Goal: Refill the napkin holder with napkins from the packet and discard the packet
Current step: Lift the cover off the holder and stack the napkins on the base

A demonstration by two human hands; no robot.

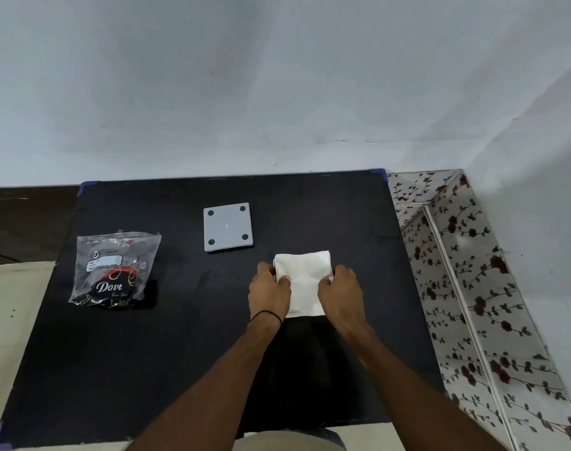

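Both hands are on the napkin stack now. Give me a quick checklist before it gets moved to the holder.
1. Left hand on the napkin stack: ok, fingers grip its left edge.
2. Right hand on the stack: ok, grips its right edge.
3. Stack squared up: ok, edges look aligned.
4. Grey square plate is the holder, ready to load: cannot tell; it lies flat with four dark dots.
5. Packet emptied: ok, it looks flat and see-through.
6. Packet discarded: not ok, it lies on the black table.

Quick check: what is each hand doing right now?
Left hand: closed on the left edge of the napkin stack.
Right hand: closed on the stack's right edge.
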